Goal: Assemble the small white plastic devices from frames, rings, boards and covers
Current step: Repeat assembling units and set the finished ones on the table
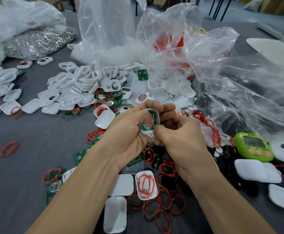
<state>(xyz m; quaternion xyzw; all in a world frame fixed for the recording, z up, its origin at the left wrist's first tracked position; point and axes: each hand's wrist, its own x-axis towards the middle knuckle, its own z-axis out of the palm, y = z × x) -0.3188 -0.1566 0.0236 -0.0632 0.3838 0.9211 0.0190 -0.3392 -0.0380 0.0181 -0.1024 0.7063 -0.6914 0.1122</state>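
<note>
Red rubber ring (9,148) lies alone on the grey cloth (29,132), far left of the half-built device (150,122). The left hand (129,132) grips that white frame, its fingers curled round it and covering much of the green board (152,113) inside. The right hand (181,137) pinches its lower edge, fingertips hidden. Right of the device, a lime-green timer (253,146) sits beneath a clear plastic bag (239,92).

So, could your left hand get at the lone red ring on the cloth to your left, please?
Probably, once it is free: the red ring lies in the open, nothing over it, but the left hand grips the half-built device.
</note>
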